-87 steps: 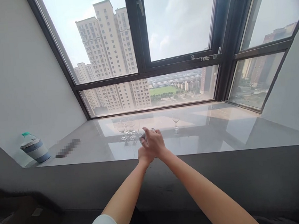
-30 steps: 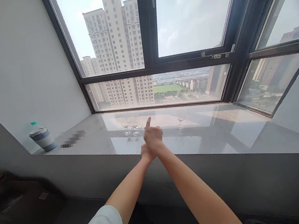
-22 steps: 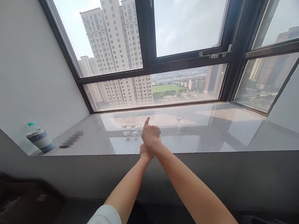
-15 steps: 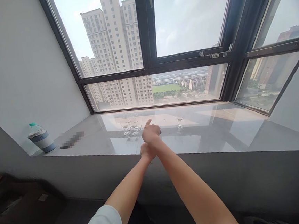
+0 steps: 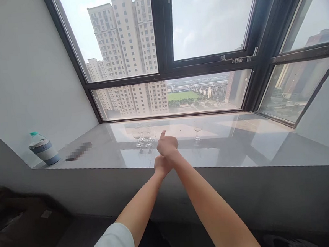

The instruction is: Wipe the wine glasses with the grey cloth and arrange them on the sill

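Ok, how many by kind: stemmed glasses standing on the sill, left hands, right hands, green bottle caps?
Stemmed glasses: 5 (4 clustered, rear ones faint; 1 apart)
Left hand: 1
Right hand: 1
Green bottle cap: 1
Total: 8

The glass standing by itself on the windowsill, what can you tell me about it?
The lone glass looks made of clear glass, with a rounded bowl, thin stem and round foot. It stands upright on the shiny windowsill, to the right of the person's right hand and apart from the other glasses. Only the windowsill touches it. Whether it holds anything, I can't tell.
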`<act>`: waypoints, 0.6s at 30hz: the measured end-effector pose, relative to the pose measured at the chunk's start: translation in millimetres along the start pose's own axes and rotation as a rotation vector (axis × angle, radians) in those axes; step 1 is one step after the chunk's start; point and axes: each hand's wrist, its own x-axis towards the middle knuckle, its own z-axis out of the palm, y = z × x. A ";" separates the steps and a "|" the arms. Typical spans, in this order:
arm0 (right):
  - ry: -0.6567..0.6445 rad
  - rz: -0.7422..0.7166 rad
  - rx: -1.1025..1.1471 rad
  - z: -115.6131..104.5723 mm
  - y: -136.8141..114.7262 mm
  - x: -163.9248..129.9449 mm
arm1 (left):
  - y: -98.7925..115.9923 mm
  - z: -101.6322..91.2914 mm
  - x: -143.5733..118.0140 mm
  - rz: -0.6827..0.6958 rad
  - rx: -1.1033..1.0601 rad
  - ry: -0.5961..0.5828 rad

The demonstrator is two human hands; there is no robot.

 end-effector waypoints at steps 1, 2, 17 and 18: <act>0.013 -0.013 -0.001 0.7 1.1 -0.2 | -0.1 0.0 -0.4 0.015 0.004 0.005; 0.028 -0.027 -0.001 1.7 2.3 -0.3 | -0.3 0.0 -0.8 0.028 0.006 0.011; 0.458 -0.116 0.037 26.1 11.9 -16.6 | -1.3 1.3 -4.1 0.022 -0.076 0.068; 0.484 -0.115 0.044 27.4 12.6 -17.4 | -1.4 1.7 -3.9 0.016 -0.088 0.068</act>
